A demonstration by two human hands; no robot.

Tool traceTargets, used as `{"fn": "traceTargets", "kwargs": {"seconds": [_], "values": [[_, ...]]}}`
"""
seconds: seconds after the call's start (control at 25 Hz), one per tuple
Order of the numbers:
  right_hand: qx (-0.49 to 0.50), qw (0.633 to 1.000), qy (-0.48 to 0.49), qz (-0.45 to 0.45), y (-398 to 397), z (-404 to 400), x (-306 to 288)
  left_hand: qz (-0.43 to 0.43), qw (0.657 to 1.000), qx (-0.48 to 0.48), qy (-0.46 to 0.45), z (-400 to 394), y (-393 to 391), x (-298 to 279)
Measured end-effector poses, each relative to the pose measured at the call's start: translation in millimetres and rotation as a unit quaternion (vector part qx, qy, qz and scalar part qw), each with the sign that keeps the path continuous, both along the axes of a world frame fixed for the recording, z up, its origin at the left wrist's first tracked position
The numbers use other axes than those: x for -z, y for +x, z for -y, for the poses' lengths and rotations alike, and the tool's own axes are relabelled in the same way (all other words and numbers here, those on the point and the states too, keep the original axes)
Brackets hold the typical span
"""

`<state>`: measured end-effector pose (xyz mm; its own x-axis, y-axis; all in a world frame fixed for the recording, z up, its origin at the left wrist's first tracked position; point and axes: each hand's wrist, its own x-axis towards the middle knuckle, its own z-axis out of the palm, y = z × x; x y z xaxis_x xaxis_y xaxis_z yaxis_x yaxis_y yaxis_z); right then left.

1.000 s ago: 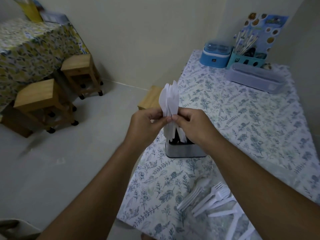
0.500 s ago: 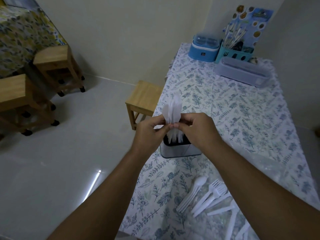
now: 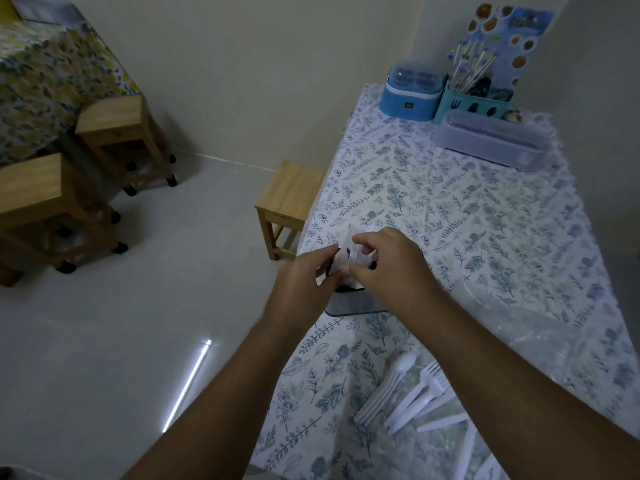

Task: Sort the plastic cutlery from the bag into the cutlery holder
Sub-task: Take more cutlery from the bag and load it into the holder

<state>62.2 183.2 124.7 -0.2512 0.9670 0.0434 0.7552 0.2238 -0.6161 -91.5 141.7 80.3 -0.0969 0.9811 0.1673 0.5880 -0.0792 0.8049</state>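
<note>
A bundle of white plastic knives (image 3: pixel 356 245) stands inside the metal cutlery holder (image 3: pixel 349 304) near the table's left edge. My left hand (image 3: pixel 304 282) pinches the bundle from the left. My right hand (image 3: pixel 388 265) curls over it from the right and hides most of the holder's top. Loose white forks (image 3: pixel 420 398) and spoons (image 3: pixel 388 389) lie on the floral tablecloth (image 3: pixel 450 209) close to me, beside the clear plastic bag (image 3: pixel 540 337).
At the back of the table stand a blue box (image 3: pixel 410 93), a teal caddy with sticks (image 3: pixel 472 103) and a long clear lidded box (image 3: pixel 491 140). A wooden stool (image 3: pixel 291 206) sits by the table's left edge, with more stools (image 3: pixel 121 140) across the floor.
Both hands have lowered the knife bundle down into the holder, so less of the blades shows above my fingers. My view has tilted downward.
</note>
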Motion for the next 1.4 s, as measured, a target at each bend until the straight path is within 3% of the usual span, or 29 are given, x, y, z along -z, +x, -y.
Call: {"fn": "traceTargets", "kwargs": {"seconds": [0.12,0.28,0.4,0.52,0.6,0.68,0.96,1.04,1.12,1.2,1.28,1.4], "values": [[0.009,0.999,0.017,-0.040,8.8,7.3,0.8,-0.063,0.995,-0.067,0.024,10.0,3.8,-3.5],[0.026,0.996,0.011,-0.080,35.1,29.0,5.2,-0.083,0.980,-0.114,0.140,33.3,16.0,-7.5],[0.037,0.995,-0.029,-0.087,64.7,51.2,22.6,-0.079,0.978,-0.115,0.156,56.0,43.1,5.0],[0.043,0.995,-0.061,-0.068,96.3,73.3,49.8,-0.069,0.996,-0.043,-0.021,77.3,74.8,35.9],[0.048,0.994,-0.082,-0.054,116.7,87.4,68.1,-0.098,0.982,0.013,-0.160,89.7,95.5,63.3],[0.054,0.992,-0.103,-0.040,136.5,100.9,85.0,-0.137,0.960,0.031,-0.240,99.9,113.7,85.2],[0.078,0.978,-0.193,-0.031,182.6,135.6,117.0,-0.251,0.936,0.050,-0.243,97.9,125.4,98.6],[0.093,0.972,-0.210,-0.039,188.4,138.9,120.4,-0.160,0.957,0.028,-0.241,96.3,125.4,93.8],[0.116,0.958,-0.244,-0.093,191.0,139.3,121.0,-0.006,0.964,0.014,-0.267,98.7,134.6,82.8],[0.147,0.914,-0.318,-0.207,187.4,139.6,116.7,0.132,0.941,0.041,-0.310,104.1,149.9,71.3],[0.168,0.870,-0.365,-0.286,182.0,141.9,112.1,0.213,0.919,0.067,-0.326,109.8,163.8,63.2],[0.186,0.850,-0.367,-0.330,182.1,145.5,113.2,0.285,0.894,0.058,-0.341,115.9,173.1,62.1]]}}
